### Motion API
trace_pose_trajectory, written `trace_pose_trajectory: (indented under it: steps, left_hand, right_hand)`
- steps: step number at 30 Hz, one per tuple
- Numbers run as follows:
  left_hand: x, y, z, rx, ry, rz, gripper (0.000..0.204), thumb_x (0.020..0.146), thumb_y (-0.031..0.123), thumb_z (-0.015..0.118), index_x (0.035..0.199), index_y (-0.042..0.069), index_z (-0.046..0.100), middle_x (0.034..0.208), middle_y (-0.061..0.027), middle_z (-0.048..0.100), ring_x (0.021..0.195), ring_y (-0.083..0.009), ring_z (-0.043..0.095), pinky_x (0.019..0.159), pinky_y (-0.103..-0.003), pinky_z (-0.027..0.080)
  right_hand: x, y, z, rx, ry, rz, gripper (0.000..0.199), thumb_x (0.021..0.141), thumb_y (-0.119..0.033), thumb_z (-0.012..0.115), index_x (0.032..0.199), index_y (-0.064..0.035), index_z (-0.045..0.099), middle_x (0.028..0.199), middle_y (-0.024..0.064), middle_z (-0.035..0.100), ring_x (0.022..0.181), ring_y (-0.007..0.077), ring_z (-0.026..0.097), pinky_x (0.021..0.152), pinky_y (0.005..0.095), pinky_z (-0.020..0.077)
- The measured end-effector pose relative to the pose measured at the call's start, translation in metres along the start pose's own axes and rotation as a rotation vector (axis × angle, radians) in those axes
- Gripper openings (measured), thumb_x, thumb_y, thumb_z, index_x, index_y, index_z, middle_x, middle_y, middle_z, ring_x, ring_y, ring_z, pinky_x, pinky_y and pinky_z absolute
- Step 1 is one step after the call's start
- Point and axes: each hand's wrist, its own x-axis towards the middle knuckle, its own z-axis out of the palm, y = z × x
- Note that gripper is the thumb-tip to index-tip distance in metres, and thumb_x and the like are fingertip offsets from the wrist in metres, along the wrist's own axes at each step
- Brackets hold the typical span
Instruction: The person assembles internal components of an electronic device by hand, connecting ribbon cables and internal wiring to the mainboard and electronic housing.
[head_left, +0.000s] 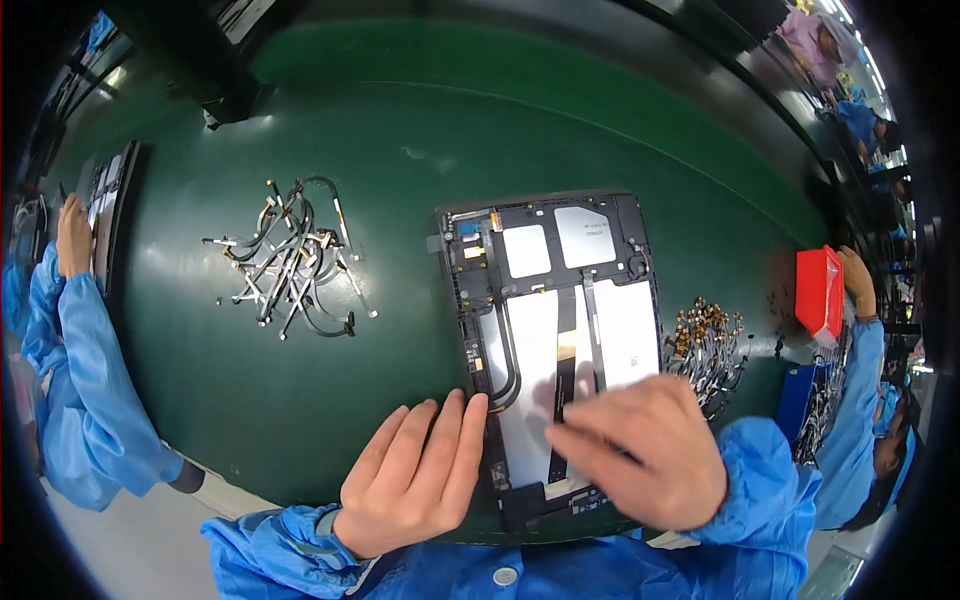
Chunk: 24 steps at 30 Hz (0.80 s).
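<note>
Opened tablet [536,345] is on the bench [400,130], partly under the right hand [635,455]. Left hand [415,480] is spread flat-ish, fingertips at the tablet's edge. Right one's bunched narrow over the black ribbon [564,395], too blurry to tell if it's pinching anything. Imo a sideways tug could crease that ribbon, or a stray finger could snag the looped cable [508,345] just beyond the left fingertips. Tiny print on the silver plate [585,240] past the right hand, unreadable; no brand spotted.
</note>
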Motion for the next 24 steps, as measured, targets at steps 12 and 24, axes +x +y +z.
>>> trace_pose_trajectory:
  steps: [12,24]
  left_hand:
    - [0.017,-0.059,0.001,-0.183,0.126,-0.112,0.032,0.068,0.009,0.065,0.100,0.004,0.067,0.097,-0.0058,0.066,0.088,-0.0225,0.064,0.074,-0.033,0.053]
    - [0.031,-0.185,0.030,-0.142,0.292,-0.422,0.020,0.082,0.006,0.062,0.101,-0.001,0.062,0.114,-0.0160,0.062,0.110,-0.0334,0.056,0.095,-0.039,0.046]
  right_hand:
    - [0.004,-0.010,0.013,-0.376,-0.126,-0.140,0.059,0.074,-0.033,0.069,0.131,-0.0239,0.058,0.127,0.0056,0.056,0.117,0.0250,0.053,0.097,0.0465,0.0457]
    - [0.187,0.173,-0.020,-0.191,0.023,0.052,0.075,0.076,-0.019,0.076,0.141,-0.0092,0.040,0.124,0.0207,0.057,0.109,0.0405,0.058,0.094,0.0447,0.0481]
